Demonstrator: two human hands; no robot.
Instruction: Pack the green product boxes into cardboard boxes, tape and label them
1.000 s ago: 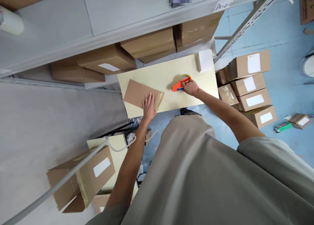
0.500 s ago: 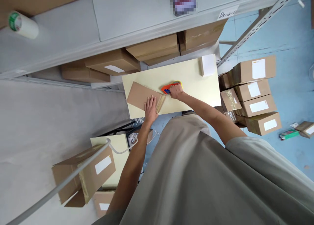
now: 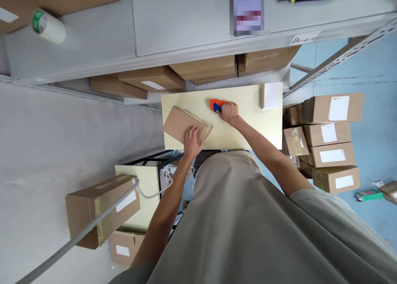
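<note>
A flat brown cardboard box (image 3: 180, 122) lies at the left end of a pale yellow table (image 3: 248, 127). My left hand (image 3: 191, 140) rests on the box's near right corner, fingers curled over its edge. My right hand (image 3: 229, 111) is closed round an orange and blue tape dispenser (image 3: 216, 105), which sits on the table just right of the box's far end. A small white box (image 3: 272, 95) stands at the table's far right corner.
A grey shelf rack (image 3: 186, 32) with brown boxes beneath it runs behind the table; a tape roll (image 3: 48, 25) lies on it. Labelled boxes (image 3: 328, 139) are stacked on the blue floor at the right. Another box (image 3: 99, 209) sits at the lower left.
My right hand has carried the tape dispenser leftward to the box and then toward the far side of the table. My left hand's fingers have curled on the box. The camera has tilted.
</note>
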